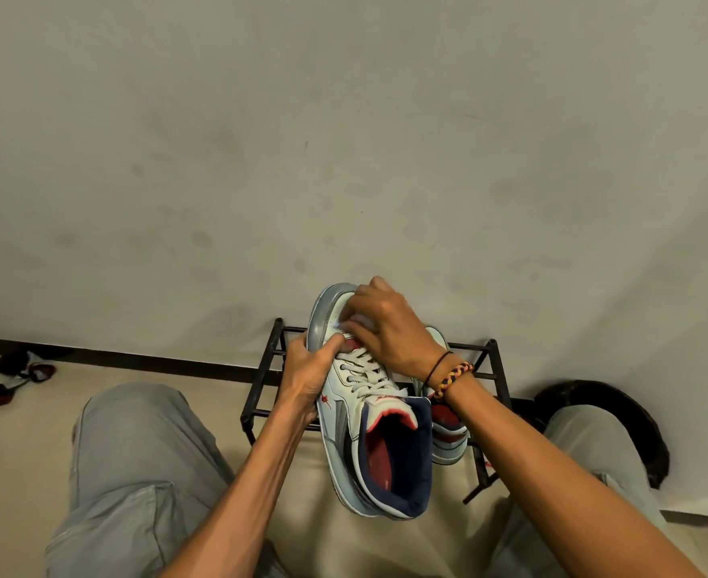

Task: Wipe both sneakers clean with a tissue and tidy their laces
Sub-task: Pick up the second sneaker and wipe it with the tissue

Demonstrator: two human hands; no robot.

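Observation:
A white and grey high-top sneaker point(379, 435) with a navy collar and red lining is held up in front of me, toe pointing away. My left hand point(308, 369) grips its left side near the toe, thumb over the lowest laces. My right hand point(381, 323) presses a crumpled white tissue point(360, 321) onto the toe box, fingers curled round it. White laces point(364, 375) run loosely up the front. The second sneaker point(448, 431) stands on the rack behind, mostly hidden by the first sneaker and my right wrist.
A low black metal shoe rack point(260, 394) stands against the pale wall point(344, 139). A round dark object point(619, 410) lies on the floor to the right. Small dark red items point(14, 377) sit by the skirting at far left. My knees flank the rack.

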